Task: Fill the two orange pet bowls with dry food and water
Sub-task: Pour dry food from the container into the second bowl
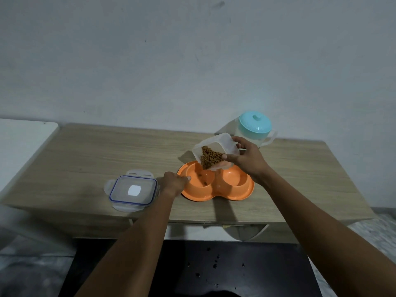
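Observation:
An orange double pet bowl (233, 195) sits on the wooden table. My right hand (246, 157) holds a clear plastic container (222, 142) tilted over the left bowl, with brown dry food (211, 159) heaped at its lower corner. A few pieces lie in the left bowl (202, 179). The right bowl (232, 176) holds nothing that I can see. My left hand (174, 182) grips the left rim of the orange bowl. A clear jug with a turquoise lid (255, 128) stands behind my right hand.
The container's clear lid with a blue seal (132, 190) lies flat on the table (85, 159), left of the bowl. A white surface (23, 136) adjoins the table's left end. A dark mat (214, 269) with scattered crumbs lies on the floor below.

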